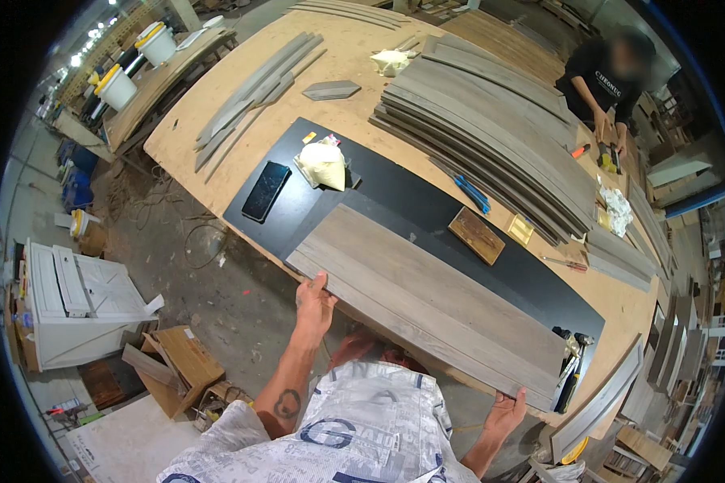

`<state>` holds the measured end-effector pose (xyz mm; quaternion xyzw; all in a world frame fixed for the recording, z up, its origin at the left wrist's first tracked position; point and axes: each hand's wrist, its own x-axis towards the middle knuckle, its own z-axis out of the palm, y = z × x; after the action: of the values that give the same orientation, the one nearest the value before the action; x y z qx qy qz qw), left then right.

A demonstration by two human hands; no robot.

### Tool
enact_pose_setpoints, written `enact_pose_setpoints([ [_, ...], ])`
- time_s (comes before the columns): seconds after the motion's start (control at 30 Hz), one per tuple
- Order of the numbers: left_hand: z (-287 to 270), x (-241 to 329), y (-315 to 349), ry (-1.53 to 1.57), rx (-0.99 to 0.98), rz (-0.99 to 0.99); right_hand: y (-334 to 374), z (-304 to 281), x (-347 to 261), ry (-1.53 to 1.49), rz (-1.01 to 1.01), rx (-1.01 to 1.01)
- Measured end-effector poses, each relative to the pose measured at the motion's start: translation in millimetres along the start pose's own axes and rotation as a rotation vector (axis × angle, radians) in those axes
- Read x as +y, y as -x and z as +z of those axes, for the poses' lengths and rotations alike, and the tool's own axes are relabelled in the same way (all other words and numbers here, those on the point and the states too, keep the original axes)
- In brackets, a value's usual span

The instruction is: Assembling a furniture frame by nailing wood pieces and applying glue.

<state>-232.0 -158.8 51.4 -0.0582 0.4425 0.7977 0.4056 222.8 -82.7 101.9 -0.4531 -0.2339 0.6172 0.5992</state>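
Observation:
A long grey-brown wood-grain panel [427,302] lies slantwise across a black board [379,205] at the near side of the worktable. My left hand [316,304] grips the panel's near left corner, thumb on top and fingers curled beneath the edge. At the near right end, my right hand [506,410] holds the same edge, with its thumb up and its other fingers partly hidden below. Beyond the panel, a smartphone [267,191] and a pale yellow bag [322,165] rest on the black board. A brown wooden block [476,235] and several hand tools [573,362] are also beside the panel.
A tall stack of similar panels [483,137] covers the table's far right, near blue-handled pliers [472,194]. Thin grey strips [254,105] lie far left. A co-worker [612,80] handles a tool at the table's far right. White cabinet pieces [84,298] stand on the floor at left.

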Motion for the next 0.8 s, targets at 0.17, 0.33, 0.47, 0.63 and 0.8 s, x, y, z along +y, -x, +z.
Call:
enact_pose_setpoints([
  [0.17, 2.9, 1.2, -0.6, 0.008, 0.035, -0.034, 0.1, 0.9, 5.2, -0.021, 0.012, 0.06],
  [0.33, 1.9, -3.4, -3.4, -0.039, 0.031, -0.002, 0.2, 2.4, 1.6, 0.039, 0.019, 0.008],
  [0.47, -12.6, -8.7, -14.3, -0.214, 0.051, -0.032, 6.5, 0.6, 6.1, 0.046, 0.113, 0.29],
  [0.63, -37.8, 13.2, -23.1, -0.187, -0.004, -0.061, 14.1, 4.3, 35.4, -0.088, 0.132, 0.249],
  [0.8, -42.4, 10.2, -33.5, -0.234, -0.072, -0.073, 23.4, 14.9, 31.7, -0.191, 0.105, 0.267],
])
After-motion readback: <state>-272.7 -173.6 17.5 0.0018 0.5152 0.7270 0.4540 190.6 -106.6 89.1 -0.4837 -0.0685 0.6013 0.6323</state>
